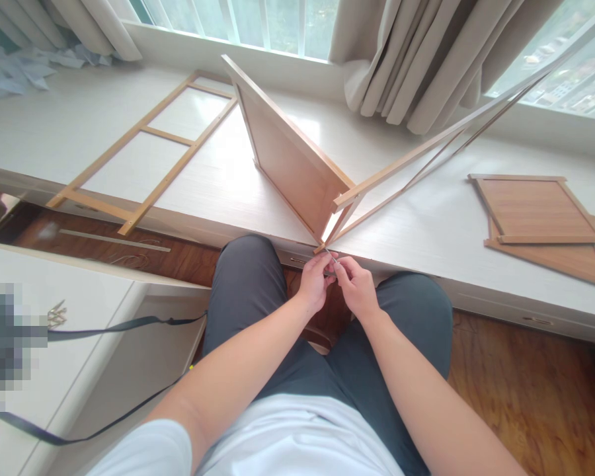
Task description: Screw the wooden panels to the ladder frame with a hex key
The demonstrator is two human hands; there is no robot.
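My left hand (315, 281) and my right hand (357, 285) meet in front of my knees, both pinched on a small thin metal piece (331, 259) at the lower corner of a wooden assembly. That assembly is an upright wooden panel (287, 155) joined to a slanted wooden frame (426, 149), standing on the white window ledge (218, 178). The fingertips touch the corner where panel and frame join at the ledge's front edge. What the metal piece is cannot be made out.
A flat wooden ladder-like frame (139, 155) lies on the ledge at left. Wooden panels (540, 221) lie stacked at right. Curtains (426, 59) hang behind. A white cabinet top (69, 317) at left carries a black strap (123, 324) and small metal hardware (55, 314).
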